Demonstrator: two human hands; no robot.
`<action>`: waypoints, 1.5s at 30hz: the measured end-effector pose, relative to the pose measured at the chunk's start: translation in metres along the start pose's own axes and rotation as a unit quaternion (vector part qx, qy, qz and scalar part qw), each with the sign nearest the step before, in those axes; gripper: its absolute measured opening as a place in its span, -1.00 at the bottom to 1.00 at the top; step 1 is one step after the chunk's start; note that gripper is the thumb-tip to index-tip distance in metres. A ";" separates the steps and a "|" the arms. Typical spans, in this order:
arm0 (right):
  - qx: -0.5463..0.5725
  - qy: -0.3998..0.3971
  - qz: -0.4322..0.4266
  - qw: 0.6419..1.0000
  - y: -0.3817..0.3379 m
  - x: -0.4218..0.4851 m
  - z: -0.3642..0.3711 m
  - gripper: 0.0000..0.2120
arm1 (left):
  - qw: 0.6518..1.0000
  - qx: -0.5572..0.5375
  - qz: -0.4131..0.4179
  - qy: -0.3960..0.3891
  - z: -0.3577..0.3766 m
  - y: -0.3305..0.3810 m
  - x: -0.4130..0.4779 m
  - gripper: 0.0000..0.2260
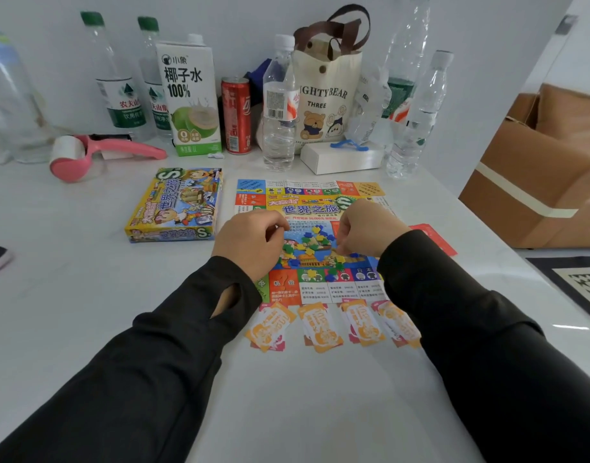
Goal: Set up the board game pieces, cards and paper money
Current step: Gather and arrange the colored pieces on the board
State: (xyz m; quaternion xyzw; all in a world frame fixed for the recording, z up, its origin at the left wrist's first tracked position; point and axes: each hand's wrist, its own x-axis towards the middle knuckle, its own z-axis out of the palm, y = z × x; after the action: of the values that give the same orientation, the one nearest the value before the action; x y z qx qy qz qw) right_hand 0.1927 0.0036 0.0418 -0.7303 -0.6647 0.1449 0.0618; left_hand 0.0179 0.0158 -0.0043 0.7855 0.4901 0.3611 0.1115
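A: Item one, fingers?
B: Left hand (250, 243) curled, fingertips down among the small coloured pieces (308, 242); whether it grips one, cannot tell. Right hand (363, 228) curled likewise, fingertips pinched together at the pieces; a held piece cannot be made out.
A: Pieces, location?
B: Scattered loose on the centre of the game board (320, 208), blue, yellow, green.
A: Paper money?
B: Four orange-and-pink stacks (333, 324) in a row just beside the board's near edge.
A: Game box (178, 205)?
B: Left of the board, lying flat.
A: Cards?
B: Red card (435, 237) right of the board, partly under the right sleeve.
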 end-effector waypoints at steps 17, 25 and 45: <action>0.041 0.039 -0.118 0.991 -0.007 0.008 0.000 -0.90 | 1.000 -0.006 -0.030 -0.005 -0.001 0.000 0.002 -0.82; -0.002 0.018 -0.110 0.994 -0.009 0.020 0.005 -0.96 | 0.999 -0.004 -0.033 -0.017 -0.001 -0.003 0.003 -0.82; -0.049 -0.012 -0.102 0.993 -0.023 0.034 -0.014 -0.84 | 0.999 0.003 -0.042 -0.020 -0.002 -0.001 0.003 -0.83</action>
State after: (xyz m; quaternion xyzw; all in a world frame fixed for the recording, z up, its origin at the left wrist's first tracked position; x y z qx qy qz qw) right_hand 0.1778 0.0414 0.0570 -0.6589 -0.7429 0.1134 0.0323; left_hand 0.0164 0.0188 -0.0021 0.7719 0.5212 0.3387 0.1334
